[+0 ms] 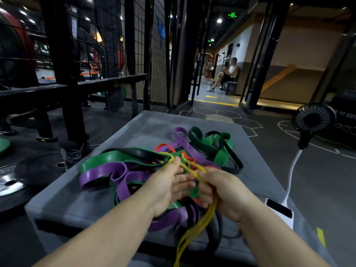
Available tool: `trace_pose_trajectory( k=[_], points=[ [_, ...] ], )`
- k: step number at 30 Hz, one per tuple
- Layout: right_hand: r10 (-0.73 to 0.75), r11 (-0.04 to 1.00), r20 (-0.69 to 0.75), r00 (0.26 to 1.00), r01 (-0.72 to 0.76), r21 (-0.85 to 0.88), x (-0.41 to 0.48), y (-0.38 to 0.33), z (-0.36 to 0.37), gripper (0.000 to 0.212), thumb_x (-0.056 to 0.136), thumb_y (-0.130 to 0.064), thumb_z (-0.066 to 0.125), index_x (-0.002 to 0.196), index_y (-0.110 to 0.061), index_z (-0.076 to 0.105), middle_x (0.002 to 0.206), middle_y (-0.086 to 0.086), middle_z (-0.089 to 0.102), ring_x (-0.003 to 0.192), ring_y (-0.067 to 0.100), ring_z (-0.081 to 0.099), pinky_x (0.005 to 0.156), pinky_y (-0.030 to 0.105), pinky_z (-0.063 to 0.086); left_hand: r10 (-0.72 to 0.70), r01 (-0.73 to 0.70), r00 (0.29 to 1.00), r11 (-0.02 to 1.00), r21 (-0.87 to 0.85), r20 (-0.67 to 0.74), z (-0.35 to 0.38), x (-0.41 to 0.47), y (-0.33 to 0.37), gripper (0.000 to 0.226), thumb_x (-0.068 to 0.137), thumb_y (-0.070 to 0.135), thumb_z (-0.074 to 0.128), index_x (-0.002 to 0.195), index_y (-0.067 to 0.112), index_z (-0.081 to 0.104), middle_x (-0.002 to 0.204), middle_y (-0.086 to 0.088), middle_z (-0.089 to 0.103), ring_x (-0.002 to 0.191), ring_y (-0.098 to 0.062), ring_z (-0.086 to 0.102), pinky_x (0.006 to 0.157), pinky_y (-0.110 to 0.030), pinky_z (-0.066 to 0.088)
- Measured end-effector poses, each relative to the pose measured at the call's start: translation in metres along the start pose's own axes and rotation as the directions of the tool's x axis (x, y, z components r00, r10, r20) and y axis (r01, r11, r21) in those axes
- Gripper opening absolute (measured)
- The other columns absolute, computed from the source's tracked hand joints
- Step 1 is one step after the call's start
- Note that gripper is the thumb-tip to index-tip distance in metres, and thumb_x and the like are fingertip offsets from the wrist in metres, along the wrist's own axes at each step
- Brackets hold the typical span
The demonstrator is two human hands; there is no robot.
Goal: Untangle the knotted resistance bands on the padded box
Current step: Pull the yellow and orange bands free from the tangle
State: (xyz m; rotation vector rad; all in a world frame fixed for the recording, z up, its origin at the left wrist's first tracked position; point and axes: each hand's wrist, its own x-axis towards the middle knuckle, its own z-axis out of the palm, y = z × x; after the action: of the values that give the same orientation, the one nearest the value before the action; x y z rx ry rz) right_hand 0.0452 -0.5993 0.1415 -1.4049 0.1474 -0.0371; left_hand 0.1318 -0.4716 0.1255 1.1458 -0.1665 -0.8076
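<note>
Gray padded box (77, 199) holds tangled bands (100, 174); right hand (225, 193) grips the yellow band (210, 211), left hand (165, 185) lies open, fingers straight, touching the pile.

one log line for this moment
step: untangling | right hand: grips yellow band | left hand: at tangle, grip blurred | tangle: knotted, on padded box

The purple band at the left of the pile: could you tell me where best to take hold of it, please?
I would take the purple band at its outermost left bend, coming from the left side: that loop juts clear of the tangle over the padded box, with only the green band alongside.
</note>
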Motion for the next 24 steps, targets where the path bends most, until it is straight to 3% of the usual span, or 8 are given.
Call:
trace_pose_trajectory(
  k=[3,5,8,13,17,19,21,24],
  points=[
    [0.156,0.961,0.220,0.963,-0.096,-0.259,-0.008,0.008,0.003,0.008,0.096,-0.015,0.052,0.096,-0.009,0.058,0.064,0.008,0.064,0.061,0.023,0.066,0.057,0.026,0.053,0.033,-0.039,0.999,0.959,-0.280,-0.026,-0.004,0.000,0.013,0.035,0.102,0.035,0.040,0.110,0.003,0.053,0.074,-0.011,0.070,0.057,-0.019,0.068,0.044,-0.026,0.053],
    [0.260,0.899,0.244,0.934,-0.142,-0.414,-0.008,0.015,0.002,0.012,0.100,-0.016,0.048,0.093,-0.014,0.058,0.077,0.004,0.067,0.079,0.021,0.065,0.068,0.024,0.051,0.028,-0.039,0.999,0.963,-0.268,-0.045,-0.005,-0.002,0.014,0.029,0.103,0.029,0.037,0.096,0.006,0.053,0.059,-0.003,0.059,0.040,-0.011,0.054,0.037,-0.018,0.043],
    [0.254,0.853,0.121,0.960,-0.164,-0.495,-0.006,0.018,-0.002,0.016,0.100,-0.025,0.050,0.104,-0.014,0.061,0.101,0.004,0.066,0.091,0.017,0.065,0.076,0.025,0.050,0.090,-0.097,0.993,0.991,-0.095,-0.071,-0.003,-0.004,0.012,0.024,0.105,0.024,0.034,0.093,0.011,0.051,0.050,0.006,0.038,0.034,-0.003,0.026,0.031,-0.014,0.020],
    [0.254,0.953,-0.091,0.963,-0.266,-0.149,0.007,0.013,-0.012,0.071,0.081,-0.066,0.042,0.119,-0.010,0.063,0.104,0.008,0.074,0.096,0.024,0.071,0.077,0.035,0.054,0.210,-0.233,0.971,0.931,0.280,0.110,0.002,-0.013,0.006,0.021,0.105,0.020,0.033,0.095,0.014,0.050,0.053,0.007,0.032,0.041,-0.004,0.020,0.040,-0.016,0.012],
    [0.214,0.977,-0.048,0.976,-0.214,0.004,0.011,0.013,-0.007,0.056,0.089,-0.058,0.041,0.093,-0.008,0.066,0.072,0.012,0.069,0.068,0.024,0.068,0.081,0.041,0.052,0.098,-0.242,0.939,0.871,0.428,0.330,0.005,-0.017,-0.011,0.020,0.104,0.017,0.035,0.088,0.015,0.047,0.054,0.005,0.037,0.046,-0.009,0.028,0.046,-0.020,0.023],
    [0.198,0.980,-0.067,0.978,-0.196,0.035,0.011,0.014,-0.003,0.051,0.091,-0.052,0.046,0.094,-0.005,0.065,0.063,0.013,0.062,0.052,0.025,0.060,0.065,0.037,0.055,0.037,-0.247,0.920,0.826,0.506,0.390,0.006,-0.017,-0.016,0.018,0.104,0.015,0.035,0.090,0.013,0.046,0.053,0.006,0.041,0.048,-0.010,0.034,0.049,-0.022,0.028],
    [0.208,0.975,-0.090,0.974,-0.200,0.097,0.014,0.014,-0.004,0.051,0.087,-0.054,0.055,0.101,-0.006,0.067,0.071,0.014,0.063,0.055,0.027,0.055,0.058,0.032,0.047,-0.020,-0.248,0.902,0.794,0.555,0.431,0.005,-0.019,-0.017,0.020,0.104,0.014,0.035,0.088,0.011,0.046,0.054,0.005,0.044,0.049,-0.009,0.038,0.051,-0.022,0.030],
    [0.206,0.974,-0.090,0.974,-0.195,0.119,0.018,0.014,-0.011,0.057,0.064,-0.061,0.079,0.091,-0.011,0.078,0.095,0.017,0.064,0.077,0.029,0.044,0.065,0.036,0.034,-0.075,-0.256,0.876,0.766,0.590,0.477,0.004,-0.023,-0.015,0.023,0.103,0.016,0.039,0.087,0.014,0.056,0.057,0.004,0.047,0.051,-0.008,0.041,0.052,-0.020,0.034]
  ],
)
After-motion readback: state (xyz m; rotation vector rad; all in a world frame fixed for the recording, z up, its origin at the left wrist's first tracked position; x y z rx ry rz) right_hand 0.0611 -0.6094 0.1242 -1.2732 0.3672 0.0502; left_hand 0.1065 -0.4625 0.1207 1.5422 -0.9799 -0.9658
